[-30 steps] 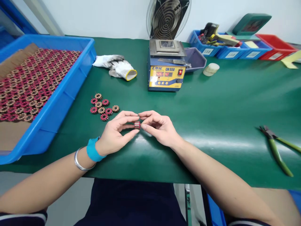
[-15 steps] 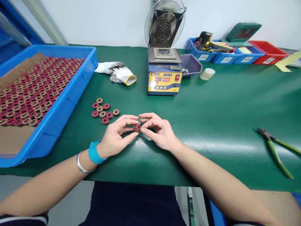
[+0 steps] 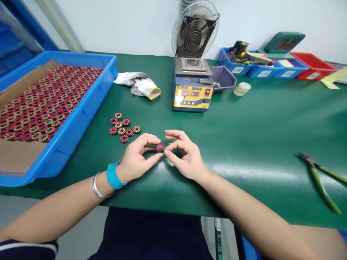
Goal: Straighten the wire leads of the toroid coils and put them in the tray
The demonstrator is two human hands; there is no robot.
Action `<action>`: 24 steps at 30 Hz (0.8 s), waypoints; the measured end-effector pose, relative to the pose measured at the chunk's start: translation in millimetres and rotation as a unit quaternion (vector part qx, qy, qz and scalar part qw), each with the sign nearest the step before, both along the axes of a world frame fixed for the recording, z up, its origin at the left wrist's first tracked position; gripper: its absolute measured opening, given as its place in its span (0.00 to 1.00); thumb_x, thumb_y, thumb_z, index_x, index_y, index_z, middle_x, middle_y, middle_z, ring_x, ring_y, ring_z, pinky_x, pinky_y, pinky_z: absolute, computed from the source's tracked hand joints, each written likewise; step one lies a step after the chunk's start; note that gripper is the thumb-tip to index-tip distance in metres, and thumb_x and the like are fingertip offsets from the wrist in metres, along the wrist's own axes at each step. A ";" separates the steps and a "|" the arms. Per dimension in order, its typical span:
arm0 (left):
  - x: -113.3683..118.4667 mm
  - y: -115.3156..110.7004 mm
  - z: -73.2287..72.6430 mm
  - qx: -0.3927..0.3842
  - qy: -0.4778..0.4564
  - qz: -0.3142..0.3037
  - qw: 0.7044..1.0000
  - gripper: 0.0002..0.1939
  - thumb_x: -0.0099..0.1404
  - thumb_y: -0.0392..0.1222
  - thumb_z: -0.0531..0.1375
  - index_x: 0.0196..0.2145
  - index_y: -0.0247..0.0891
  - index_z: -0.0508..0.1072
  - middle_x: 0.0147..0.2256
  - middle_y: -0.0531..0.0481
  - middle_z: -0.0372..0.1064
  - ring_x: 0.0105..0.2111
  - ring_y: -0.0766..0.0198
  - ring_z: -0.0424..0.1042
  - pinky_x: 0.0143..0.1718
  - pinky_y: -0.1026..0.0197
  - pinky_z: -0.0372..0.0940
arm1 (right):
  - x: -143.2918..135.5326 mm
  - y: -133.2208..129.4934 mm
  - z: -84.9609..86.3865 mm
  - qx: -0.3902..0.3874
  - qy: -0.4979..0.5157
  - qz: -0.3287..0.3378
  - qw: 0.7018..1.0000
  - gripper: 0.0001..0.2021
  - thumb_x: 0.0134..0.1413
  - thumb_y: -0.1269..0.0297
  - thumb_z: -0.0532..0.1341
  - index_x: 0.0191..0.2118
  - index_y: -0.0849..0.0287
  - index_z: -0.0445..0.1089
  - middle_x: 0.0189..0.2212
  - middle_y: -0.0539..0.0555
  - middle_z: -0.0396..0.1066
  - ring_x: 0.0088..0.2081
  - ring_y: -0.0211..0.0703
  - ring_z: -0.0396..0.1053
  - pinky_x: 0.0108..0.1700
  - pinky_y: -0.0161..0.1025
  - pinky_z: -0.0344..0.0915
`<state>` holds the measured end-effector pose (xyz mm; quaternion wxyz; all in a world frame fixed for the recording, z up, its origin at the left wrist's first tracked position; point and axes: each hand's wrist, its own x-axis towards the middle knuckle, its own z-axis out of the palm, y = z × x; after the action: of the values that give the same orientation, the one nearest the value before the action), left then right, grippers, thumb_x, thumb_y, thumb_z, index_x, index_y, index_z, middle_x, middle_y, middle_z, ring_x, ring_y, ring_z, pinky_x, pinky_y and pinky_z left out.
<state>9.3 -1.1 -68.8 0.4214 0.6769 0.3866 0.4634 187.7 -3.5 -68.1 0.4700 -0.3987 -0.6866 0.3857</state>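
Observation:
A small red-and-dark wound ring (image 3: 159, 148) is pinched between the thumb and fingers of my left hand (image 3: 139, 153), above the green table. My right hand (image 3: 185, 153) is right beside it, thumb and index fingertips close together at the ring's right side; what they grip is too small to make out. Several similar rings, red and tan, lie in a loose group (image 3: 121, 131) on the table, just beyond my left hand. A teal band and a silver bangle circle my left wrist.
A blue tray (image 3: 81, 126) full of rings stands at the left. White gloves (image 3: 141, 85), a yellow-fronted CM 558 device (image 3: 192, 97) and a round white piece (image 3: 242, 89) are farther back. Green-handled cutters (image 3: 320, 180) lie right. Small bins (image 3: 264, 73) line the wall.
The ring has turned between my fingers, now showing its side more than its face. The whole view has shifted slightly, and the device's display reads differently.

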 end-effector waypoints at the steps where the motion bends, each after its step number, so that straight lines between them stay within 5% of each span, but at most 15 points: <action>1: 0.5 -0.3 0.1 0.006 0.003 0.006 1.000 0.10 0.58 0.33 0.64 0.38 0.36 0.71 0.40 0.47 0.67 0.40 0.64 0.72 0.42 0.60 0.75 | -0.3 -2.3 1.1 0.030 -0.018 -0.003 0.999 0.04 0.52 0.67 0.63 0.28 0.57 0.72 0.53 0.59 0.66 0.52 0.48 0.68 0.55 0.51 0.66; 5: 0.8 -1.1 0.7 0.007 0.006 0.005 1.000 0.10 0.57 0.34 0.64 0.38 0.36 0.70 0.39 0.47 0.67 0.39 0.64 0.72 0.41 0.60 0.75 | 0.8 -7.9 5.5 0.110 -0.047 0.036 0.992 0.02 0.51 0.67 0.63 0.29 0.56 0.72 0.56 0.60 0.65 0.57 0.53 0.64 0.59 0.55 0.62; 10: -0.2 -2.0 1.9 0.007 0.010 -0.022 1.000 0.10 0.58 0.33 0.64 0.38 0.37 0.70 0.39 0.47 0.66 0.40 0.64 0.72 0.42 0.60 0.74 | 5.0 1.6 2.5 0.002 0.028 0.001 1.000 0.08 0.54 0.59 0.63 0.38 0.55 0.72 0.56 0.60 0.65 0.57 0.51 0.64 0.60 0.53 0.60; 24: -1.0 -0.8 4.9 0.023 0.016 -0.045 0.999 0.08 0.57 0.31 0.63 0.35 0.36 0.70 0.36 0.48 0.67 0.36 0.65 0.72 0.40 0.60 0.74 | 2.1 5.4 -4.0 -0.118 0.040 0.056 0.991 0.14 0.55 0.52 0.63 0.28 0.58 0.71 0.44 0.59 0.71 0.53 0.49 0.67 0.56 0.49 0.62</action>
<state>8.3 -1.9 -63.9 0.4202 0.7103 0.3520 0.4417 189.9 1.9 -72.2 0.4245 -0.3967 -0.6384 0.5048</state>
